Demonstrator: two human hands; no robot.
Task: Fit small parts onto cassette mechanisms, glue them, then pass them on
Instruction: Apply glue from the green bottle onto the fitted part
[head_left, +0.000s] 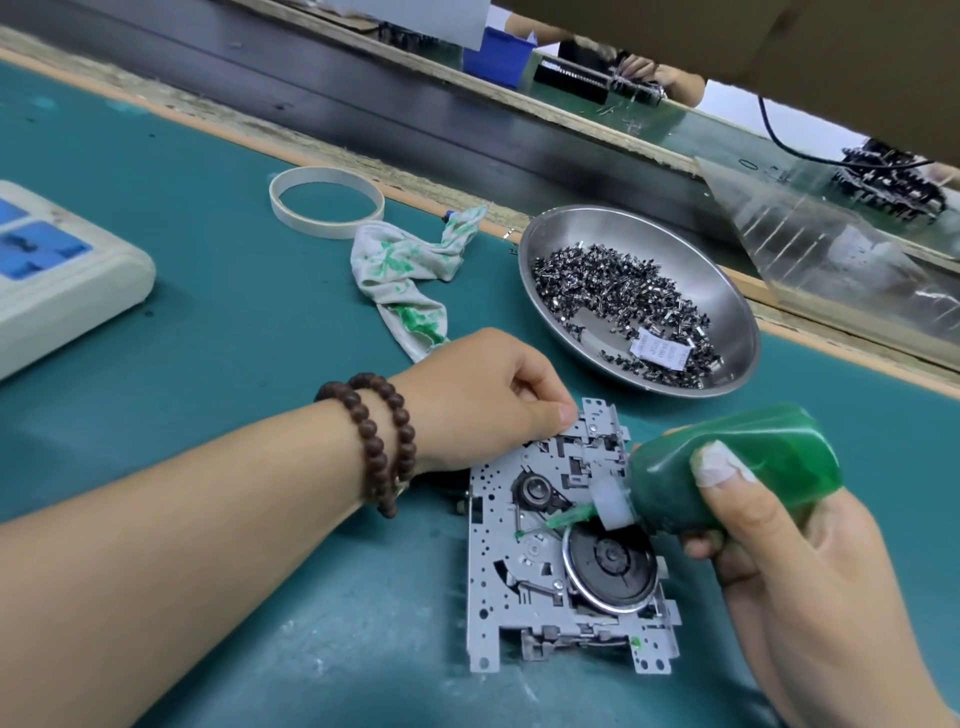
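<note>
We see the left hand (483, 395) reach in from nine o'clock, its grip curled on the top edge of the cassette mechanism (566, 551), which lies flat on the green surface (234, 332) at six o'clock. The right hand (779, 551) comes from four o'clock, its grip wrapped around a green glue bottle (737, 462) whose nozzle tip touches the mechanism. At one o'clock a steel bowl (571, 244) holds small metal parts (613, 291).
</note>
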